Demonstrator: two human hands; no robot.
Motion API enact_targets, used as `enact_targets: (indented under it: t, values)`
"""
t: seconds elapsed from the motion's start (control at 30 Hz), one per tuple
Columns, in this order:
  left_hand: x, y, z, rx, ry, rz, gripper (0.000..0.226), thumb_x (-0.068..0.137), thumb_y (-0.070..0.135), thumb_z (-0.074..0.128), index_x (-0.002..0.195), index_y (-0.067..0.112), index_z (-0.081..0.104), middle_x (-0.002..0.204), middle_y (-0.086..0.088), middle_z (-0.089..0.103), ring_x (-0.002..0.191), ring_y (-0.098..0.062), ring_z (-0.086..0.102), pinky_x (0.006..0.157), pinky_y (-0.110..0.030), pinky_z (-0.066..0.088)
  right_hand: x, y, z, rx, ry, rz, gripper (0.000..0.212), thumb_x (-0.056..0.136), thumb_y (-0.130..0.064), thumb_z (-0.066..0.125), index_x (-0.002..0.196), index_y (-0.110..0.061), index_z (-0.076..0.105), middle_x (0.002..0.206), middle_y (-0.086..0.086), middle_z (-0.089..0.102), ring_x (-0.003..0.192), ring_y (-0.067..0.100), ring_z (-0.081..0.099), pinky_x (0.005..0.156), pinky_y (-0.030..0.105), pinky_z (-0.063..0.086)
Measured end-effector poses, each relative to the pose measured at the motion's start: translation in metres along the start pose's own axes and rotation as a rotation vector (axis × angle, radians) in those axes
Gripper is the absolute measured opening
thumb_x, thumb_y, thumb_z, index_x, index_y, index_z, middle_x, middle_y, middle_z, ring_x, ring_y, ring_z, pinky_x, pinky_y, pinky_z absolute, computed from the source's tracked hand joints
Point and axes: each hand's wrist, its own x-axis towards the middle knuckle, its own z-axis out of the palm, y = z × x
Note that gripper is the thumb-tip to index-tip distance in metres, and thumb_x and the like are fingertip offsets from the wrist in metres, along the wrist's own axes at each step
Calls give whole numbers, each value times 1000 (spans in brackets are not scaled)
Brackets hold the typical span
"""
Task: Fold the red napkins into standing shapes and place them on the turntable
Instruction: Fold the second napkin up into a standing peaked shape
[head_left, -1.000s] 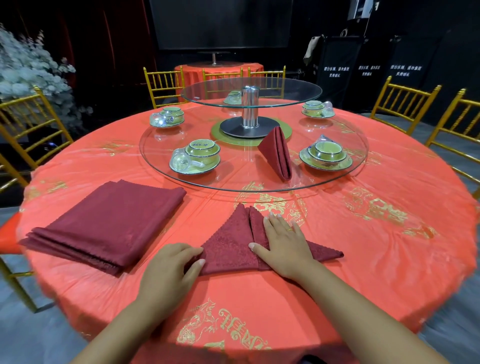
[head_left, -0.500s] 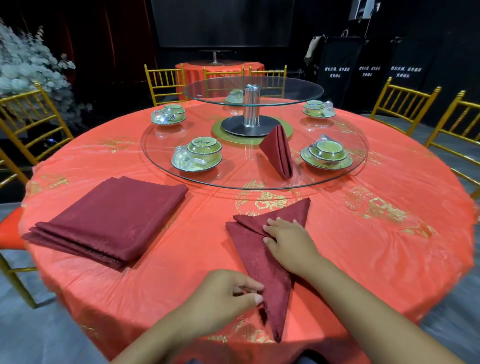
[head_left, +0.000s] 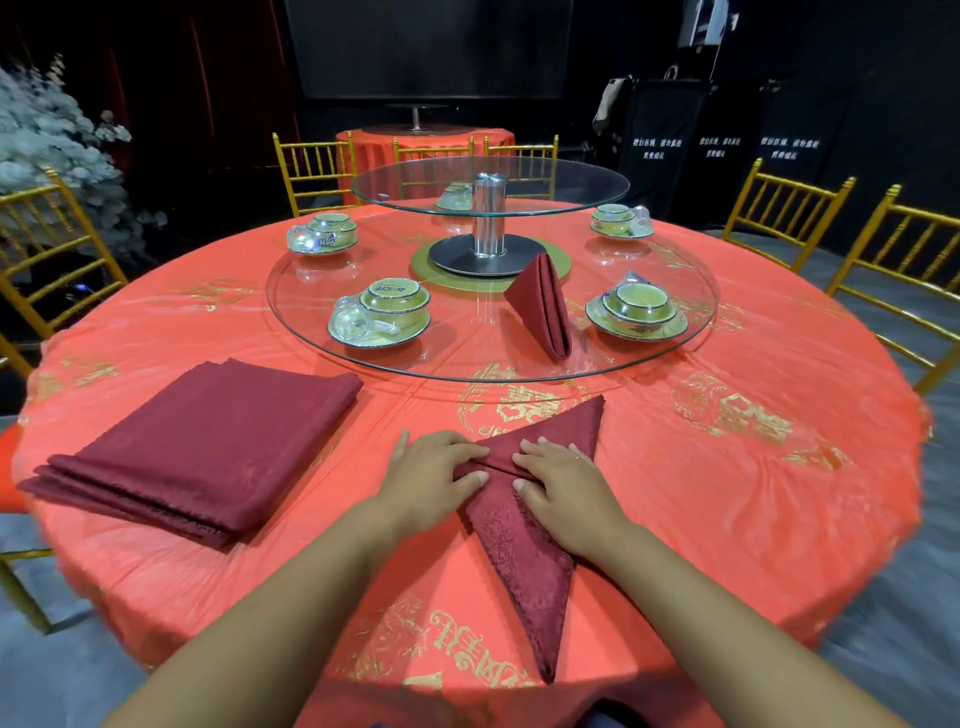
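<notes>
Both your hands press on a red napkin on the desk.

Your left hand (head_left: 431, 480) and right hand (head_left: 563, 488) lie flat on the part-folded napkin (head_left: 524, 535), gripping nothing, near the turntable (head_left: 311, 332), where one folded napkin (head_left: 543, 306) already stands.

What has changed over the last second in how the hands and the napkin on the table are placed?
The napkin being folded was turned from lying crosswise to pointing toward the person. The left hand came back onto it beside the right hand, and both now press its fold. The napkin stack and the standing napkin on the turntable stayed put.
</notes>
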Motion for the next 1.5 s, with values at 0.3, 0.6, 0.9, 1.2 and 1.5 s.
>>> enact_targets:
  t: [0.3, 0.6, 0.9, 1.2, 1.5]
  values:
    - [-49, 3, 6, 275, 311, -84, 34, 84, 59, 56, 106, 38, 70, 94, 12, 59, 99, -14, 56, 81, -35, 27, -11, 16, -18, -174, -172, -195, 66, 96, -51, 36, 152, -22, 15, 160, -6, 6, 146, 10, -4, 117, 35, -7]
    - [-53, 12, 4, 282, 263, 165, 53, 82, 26, 72, 133, 18, 56, 147, -8, 44, 134, -25, 43, 110, -58, 21, -24, 26, -9, -202, -296, -255, 72, 94, -63, 23, 152, -28, -1, 159, -9, -8, 138, 1, -21, 117, 34, -12]
    - [-53, -2, 14, 293, -109, 206, 57, 100, 52, 16, 152, 32, 6, 159, 15, -1, 143, -1, -11, 115, -31, -11, -27, 23, -9, -227, -288, -228, 71, 93, -66, 20, 152, -30, 3, 159, -11, -7, 143, 3, -16, 116, 40, -12]
    - [-68, -27, -9, 277, 25, 310, 63, 100, 49, 6, 140, 22, 47, 148, 12, 35, 140, -4, 23, 116, -47, 12, -26, 25, -13, -237, -306, -245, 70, 94, -64, 18, 152, -30, -1, 159, -13, -8, 142, 2, -16, 115, 40, -15]
    - [-71, -43, -8, 103, 387, 423, 65, 102, 46, 26, 83, 12, 78, 94, 3, 75, 92, -11, 70, 89, -35, 52, -26, 43, -37, -109, 11, -526, 35, 80, -3, 68, 115, -11, 69, 124, 6, 64, 115, 19, 61, 105, 52, 39]
